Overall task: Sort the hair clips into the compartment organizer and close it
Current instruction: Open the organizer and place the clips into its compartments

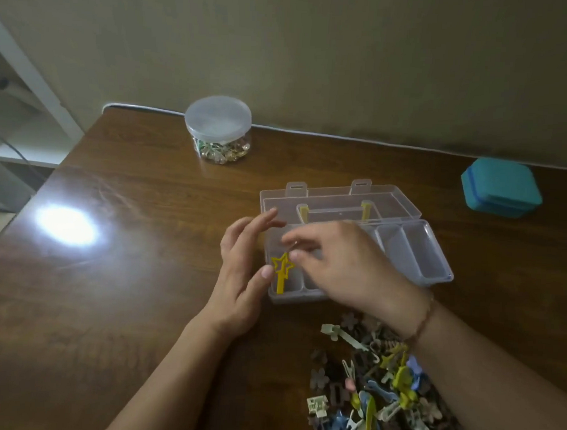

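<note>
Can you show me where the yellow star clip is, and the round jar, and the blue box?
Star clip (282, 269): head view, on its star-shaped top.
Jar (218, 118): head view, middle of its lid.
Blue box (501, 183): head view, on its top face.

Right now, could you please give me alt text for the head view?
Two hands hover over an open clear organizer on a wooden table; a yellow star clip lies in its left compartment. Mixed hair clips are piled nearby.
</note>
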### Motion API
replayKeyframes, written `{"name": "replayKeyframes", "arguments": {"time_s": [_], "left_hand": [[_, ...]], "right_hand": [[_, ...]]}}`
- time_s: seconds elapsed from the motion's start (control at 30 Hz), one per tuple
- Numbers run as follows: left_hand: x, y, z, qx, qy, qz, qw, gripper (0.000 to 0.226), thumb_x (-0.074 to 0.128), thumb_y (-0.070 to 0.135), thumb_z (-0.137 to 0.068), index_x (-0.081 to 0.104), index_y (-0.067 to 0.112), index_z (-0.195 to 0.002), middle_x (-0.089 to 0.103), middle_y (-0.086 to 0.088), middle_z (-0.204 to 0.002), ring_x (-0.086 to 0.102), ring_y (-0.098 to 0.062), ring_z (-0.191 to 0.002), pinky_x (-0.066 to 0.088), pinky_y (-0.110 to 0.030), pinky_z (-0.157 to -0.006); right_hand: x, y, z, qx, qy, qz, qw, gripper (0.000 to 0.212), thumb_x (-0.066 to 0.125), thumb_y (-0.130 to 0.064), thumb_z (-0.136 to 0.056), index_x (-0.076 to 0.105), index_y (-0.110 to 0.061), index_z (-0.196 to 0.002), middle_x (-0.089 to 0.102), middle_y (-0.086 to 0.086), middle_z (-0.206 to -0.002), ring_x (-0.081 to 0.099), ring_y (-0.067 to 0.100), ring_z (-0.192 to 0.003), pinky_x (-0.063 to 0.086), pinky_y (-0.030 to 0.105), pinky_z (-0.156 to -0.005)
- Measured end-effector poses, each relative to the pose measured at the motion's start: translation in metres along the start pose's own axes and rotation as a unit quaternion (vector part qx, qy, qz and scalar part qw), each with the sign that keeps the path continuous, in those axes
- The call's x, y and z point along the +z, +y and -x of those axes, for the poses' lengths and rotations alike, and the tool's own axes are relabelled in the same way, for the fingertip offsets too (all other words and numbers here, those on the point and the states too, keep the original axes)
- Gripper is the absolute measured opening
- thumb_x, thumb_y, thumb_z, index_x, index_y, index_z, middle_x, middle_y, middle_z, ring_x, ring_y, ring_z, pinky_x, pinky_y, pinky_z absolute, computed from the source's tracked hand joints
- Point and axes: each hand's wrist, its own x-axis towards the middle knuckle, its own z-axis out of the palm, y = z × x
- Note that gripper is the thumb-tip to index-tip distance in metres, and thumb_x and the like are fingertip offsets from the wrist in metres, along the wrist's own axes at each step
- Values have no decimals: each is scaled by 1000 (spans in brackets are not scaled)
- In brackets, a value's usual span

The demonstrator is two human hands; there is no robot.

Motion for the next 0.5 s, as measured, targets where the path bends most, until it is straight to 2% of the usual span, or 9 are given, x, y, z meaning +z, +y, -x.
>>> {"name": "replayKeyframes", "arguments": {"time_s": [0.07,0.13,0.2,0.23,0.3,0.37,0.4,0.43,0.5], "left_hand": [[4,-2,3,9,-9,-17,1000,73,34,66,-93,32,18,-148,46,8,-140,32,-34,-134,28,-60,-108],[7,-3,3,12,-13,-41,999,77,45,61,-89,28,19,-150,44,8,-141,30,-34,-137,29,-57,-111],[9,-4,4,17,-12,-60,998,80,55,50,-84,25,18,-151,44,9,-140,31,-32,-137,29,-49,-113],[11,-5,4,30,-9,-67,997,80,56,45,-83,25,17,-151,45,8,-139,32,-32,-136,30,-44,-113],[8,-5,4,40,-12,-78,996,78,56,42,-82,28,16,-149,49,4,-137,35,-32,-133,32,-42,-111],[7,-6,9,43,-11,-90,995,75,55,42,-81,31,17,-148,51,5,-137,35,-32,-133,33,-46,-109],[7,-6,11,42,-10,-93,995,74,54,43,-81,32,19,-148,51,6,-137,34,-31,-133,33,-45,-109],[7,-5,13,39,-11,-95,995,74,54,44,-81,33,21,-148,51,8,-137,33,-29,-134,33,-44,-109],[8,-2,15,33,-15,-96,995,72,53,46,-79,35,27,-146,50,12,-136,31,-26,-134,33,-45,-108]], "right_hand": [[-18,13,15,0,68,-67,995,26,58,-25,-92,66,-34,-115,71,-17,-107,64,-4,-99,53,21,-86],[-33,27,42,-2,143,-115,983,25,58,-28,-87,66,-38,-108,71,-24,-94,68,0,-82,59,24,-71],[-33,39,72,-2,132,-100,986,21,61,-31,-82,65,-46,-96,69,-27,-83,65,6,-58,56,26,-47],[-26,41,86,-1,90,-74,993,18,61,-35,-81,65,-49,-92,67,-28,-81,63,0,-57,53,20,-46],[-9,43,101,-19,7,38,999,18,56,-46,-81,68,-48,-94,68,-30,-86,64,-8,-70,55,16,-56],[4,50,107,-50,-37,135,989,22,58,-50,-75,68,-43,-94,69,-27,-84,66,-1,-70,57,24,-54],[8,52,106,-65,-38,184,980,20,60,-49,-74,67,-40,-91,67,-24,-83,65,3,-68,55,27,-52],[9,53,105,-81,-39,220,971,19,60,-48,-79,65,-39,-94,64,-21,-88,64,7,-73,53,30,-56],[8,56,109,-82,-45,240,966,22,47,-50,-91,57,-39,-108,57,-16,-104,58,11,-89,49,32,-73]]}}
